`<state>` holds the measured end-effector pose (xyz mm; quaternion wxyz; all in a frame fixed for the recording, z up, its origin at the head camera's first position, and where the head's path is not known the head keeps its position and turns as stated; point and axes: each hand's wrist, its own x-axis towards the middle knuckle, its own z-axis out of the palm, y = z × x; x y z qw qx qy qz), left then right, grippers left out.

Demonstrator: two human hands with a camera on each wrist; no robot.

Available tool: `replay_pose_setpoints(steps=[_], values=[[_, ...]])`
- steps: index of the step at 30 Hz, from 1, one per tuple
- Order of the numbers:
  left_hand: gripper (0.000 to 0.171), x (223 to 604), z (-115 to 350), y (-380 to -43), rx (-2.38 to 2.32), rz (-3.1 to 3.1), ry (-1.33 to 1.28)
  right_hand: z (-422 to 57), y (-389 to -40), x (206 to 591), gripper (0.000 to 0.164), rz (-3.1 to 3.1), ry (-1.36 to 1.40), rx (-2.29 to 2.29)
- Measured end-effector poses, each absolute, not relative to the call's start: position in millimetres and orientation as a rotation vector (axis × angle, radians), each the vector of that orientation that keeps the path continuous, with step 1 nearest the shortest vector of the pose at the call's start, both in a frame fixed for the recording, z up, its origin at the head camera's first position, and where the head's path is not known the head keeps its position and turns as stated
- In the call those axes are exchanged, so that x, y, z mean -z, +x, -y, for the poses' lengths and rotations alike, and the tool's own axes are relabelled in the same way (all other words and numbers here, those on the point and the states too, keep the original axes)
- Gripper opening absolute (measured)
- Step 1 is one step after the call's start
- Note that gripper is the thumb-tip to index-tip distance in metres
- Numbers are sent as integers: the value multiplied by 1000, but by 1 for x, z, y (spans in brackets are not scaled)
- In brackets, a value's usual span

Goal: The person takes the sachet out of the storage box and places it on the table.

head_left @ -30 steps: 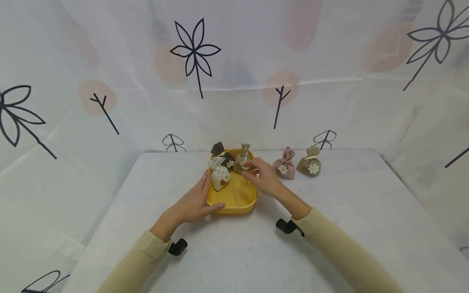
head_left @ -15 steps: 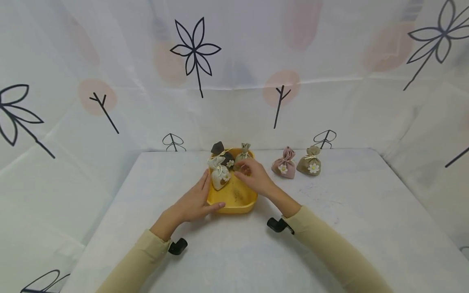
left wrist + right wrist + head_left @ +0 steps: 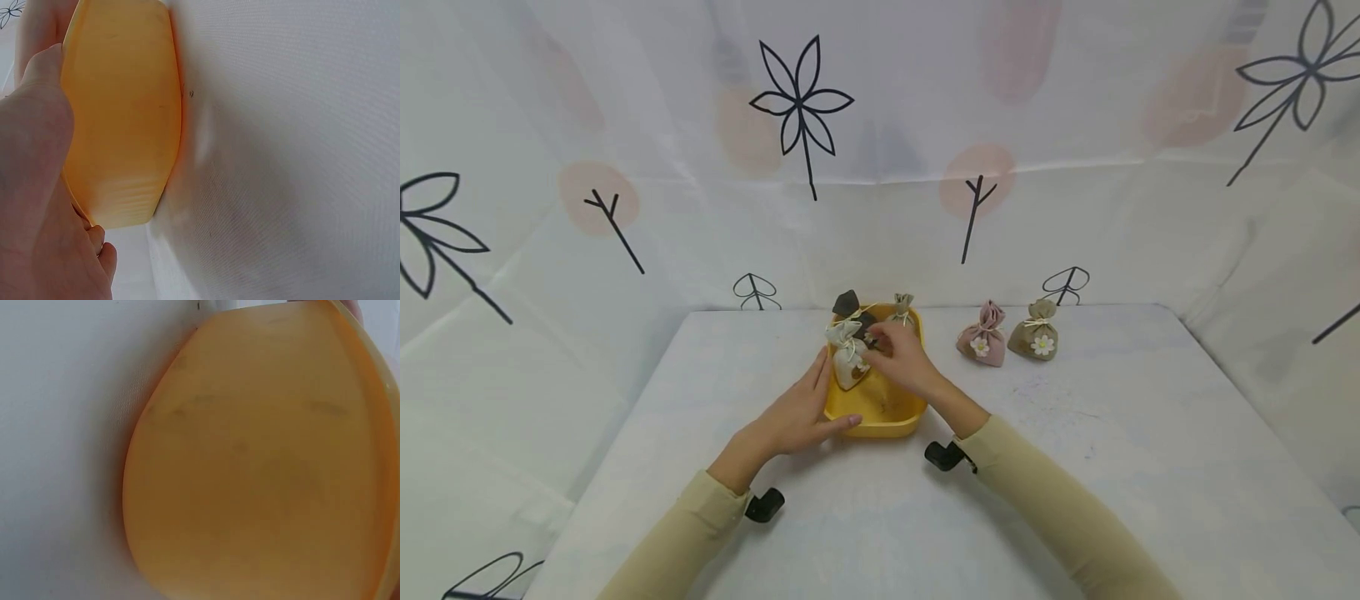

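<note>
A yellow plastic basin holds small drawstring pouches: a white one at its left, a dark grey one behind that, and a grey-beige one at the back right, partly covered by my right hand. My left hand rests against the basin's left side with fingers straight, thumb along the front rim. Over the basin, my right hand has its thumb and forefinger spread apart beside the white and dark grey pouches. The right wrist view shows mostly the basin's outer wall, its fingers hidden.
A pink pouch and an olive-brown pouch, each with a white flower, stand on the white-covered table right of the basin. A white patterned cloth hangs behind and along the sides.
My right hand has moved left across the basin, from the grey-beige pouch to beside the white and dark grey ones. The left hand, basin and pouches have stayed put.
</note>
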<state>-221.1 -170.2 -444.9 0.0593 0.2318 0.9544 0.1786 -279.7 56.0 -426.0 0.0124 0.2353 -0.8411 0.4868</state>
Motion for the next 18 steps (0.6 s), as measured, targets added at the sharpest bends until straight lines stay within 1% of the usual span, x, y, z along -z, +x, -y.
replay_pose_setpoints(steps=[13, 18], values=[[118, 447, 171, -221, -525, -2903, 713, -42, -281, 433, 48, 2694, 649, -1465], [118, 446, 169, -222, -522, -2900, 710, -42, -282, 436, 50, 2711, 663, -1441]])
